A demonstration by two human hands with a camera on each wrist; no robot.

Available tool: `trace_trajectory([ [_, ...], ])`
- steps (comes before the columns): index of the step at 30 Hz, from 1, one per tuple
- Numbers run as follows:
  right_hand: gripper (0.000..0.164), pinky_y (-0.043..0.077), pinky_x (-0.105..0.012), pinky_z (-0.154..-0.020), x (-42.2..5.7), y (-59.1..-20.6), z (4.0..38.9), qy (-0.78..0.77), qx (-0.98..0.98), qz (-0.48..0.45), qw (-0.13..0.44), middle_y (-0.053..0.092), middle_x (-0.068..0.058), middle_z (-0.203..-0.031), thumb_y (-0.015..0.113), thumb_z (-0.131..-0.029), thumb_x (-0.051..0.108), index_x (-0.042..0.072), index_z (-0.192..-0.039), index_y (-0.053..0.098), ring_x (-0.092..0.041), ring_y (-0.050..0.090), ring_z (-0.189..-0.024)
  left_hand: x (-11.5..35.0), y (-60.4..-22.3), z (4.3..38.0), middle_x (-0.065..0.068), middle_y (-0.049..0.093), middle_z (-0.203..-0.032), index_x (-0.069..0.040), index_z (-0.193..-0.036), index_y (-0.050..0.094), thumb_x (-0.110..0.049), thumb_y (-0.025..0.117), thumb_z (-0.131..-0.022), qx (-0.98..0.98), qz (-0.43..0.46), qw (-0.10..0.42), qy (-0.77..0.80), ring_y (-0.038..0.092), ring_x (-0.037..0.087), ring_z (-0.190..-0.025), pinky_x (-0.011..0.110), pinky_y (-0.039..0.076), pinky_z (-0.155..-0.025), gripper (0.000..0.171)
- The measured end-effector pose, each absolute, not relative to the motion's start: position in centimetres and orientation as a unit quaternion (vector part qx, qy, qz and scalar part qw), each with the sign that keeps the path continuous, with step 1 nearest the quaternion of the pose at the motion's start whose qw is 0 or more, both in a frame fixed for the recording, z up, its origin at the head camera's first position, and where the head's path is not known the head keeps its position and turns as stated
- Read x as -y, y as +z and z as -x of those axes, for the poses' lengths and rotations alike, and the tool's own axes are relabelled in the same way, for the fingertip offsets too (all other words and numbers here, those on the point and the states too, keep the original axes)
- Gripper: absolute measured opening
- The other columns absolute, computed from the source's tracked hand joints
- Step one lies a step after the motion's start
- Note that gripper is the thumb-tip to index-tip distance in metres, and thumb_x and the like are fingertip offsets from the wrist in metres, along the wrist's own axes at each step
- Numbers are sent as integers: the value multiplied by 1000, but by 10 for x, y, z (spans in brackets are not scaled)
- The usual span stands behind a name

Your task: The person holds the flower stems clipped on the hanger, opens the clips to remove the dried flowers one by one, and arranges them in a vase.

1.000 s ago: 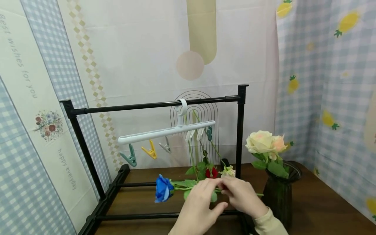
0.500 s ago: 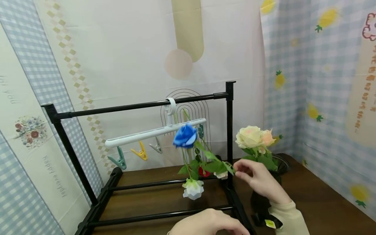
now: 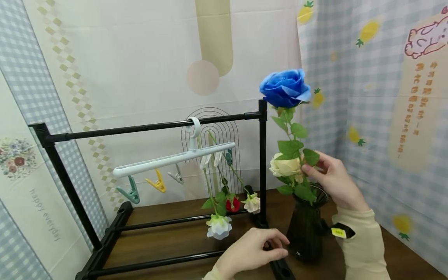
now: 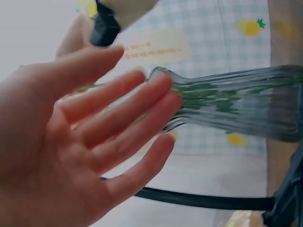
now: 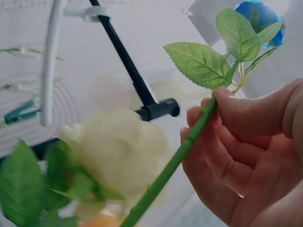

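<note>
My right hand (image 3: 334,181) pinches the green stem (image 5: 177,158) of a blue rose (image 3: 285,88) between thumb and fingers. The rose stands upright over the dark ribbed glass vase (image 3: 304,233), its bloom higher than the rack's top bar. A cream rose (image 3: 285,166) in the vase sits just behind the held stem's leaves. My left hand (image 3: 253,247) hovers left of the vase with loosely bent fingers and holds nothing. In the left wrist view its fingers overlap the vase neck (image 4: 177,99), where green stems show through the glass.
A black rack (image 3: 157,126) carries a pale hanger (image 3: 175,158). Several clips hang from it, among them a yellow clip (image 3: 157,181). A white rose (image 3: 219,226), a red rose (image 3: 232,204) and a pale rose (image 3: 252,203) hang head down at its right end.
My right hand has swung the blue rose from lying sideways before the rack to upright over the vase at right. My left hand has let go of it and stays lower, near the vase.
</note>
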State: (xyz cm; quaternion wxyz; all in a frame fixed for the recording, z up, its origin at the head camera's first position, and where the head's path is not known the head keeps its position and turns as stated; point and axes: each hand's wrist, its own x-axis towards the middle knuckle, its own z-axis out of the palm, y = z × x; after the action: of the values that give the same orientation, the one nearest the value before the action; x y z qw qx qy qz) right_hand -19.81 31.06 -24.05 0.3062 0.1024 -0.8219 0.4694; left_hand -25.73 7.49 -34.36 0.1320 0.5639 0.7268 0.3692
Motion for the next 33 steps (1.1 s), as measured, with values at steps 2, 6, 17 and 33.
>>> trace_trajectory([
  [2,20,51,-15,-72,-316,-238,197,467,818,-103,319,66,21,-96,57,-97,10,19,-114,62,5,64,-87,-84,-346,260,-2,72,-99,-14,-120,63,-28,59,-97,-729,-546,127,393,59,-9,-84,14,50,-76,27],
  [6,17,50,-12,-73,-323,-244,197,460,814,-85,345,64,24,-94,58,-96,10,17,-112,62,8,61,-87,-105,-349,264,0,69,-108,-16,-128,57,-31,63,-94,-747,-489,120,433,63,1,-94,20,51,-82,38],
  [17,18,53,-19,-69,-330,-275,199,448,811,-27,375,65,17,-85,59,-97,16,1,-108,60,-1,64,-77,-153,-371,260,8,57,-135,-22,-144,41,-38,73,-84,-774,-340,97,525,56,29,-123,47,48,-95,71],
  [33,37,47,-16,-67,-335,-309,199,372,853,102,352,69,-13,-105,59,-96,33,3,-118,63,12,56,-77,-190,-398,261,5,41,-153,-24,-151,33,-34,76,-82,-763,-309,79,563,44,32,-137,52,42,-104,82],
])
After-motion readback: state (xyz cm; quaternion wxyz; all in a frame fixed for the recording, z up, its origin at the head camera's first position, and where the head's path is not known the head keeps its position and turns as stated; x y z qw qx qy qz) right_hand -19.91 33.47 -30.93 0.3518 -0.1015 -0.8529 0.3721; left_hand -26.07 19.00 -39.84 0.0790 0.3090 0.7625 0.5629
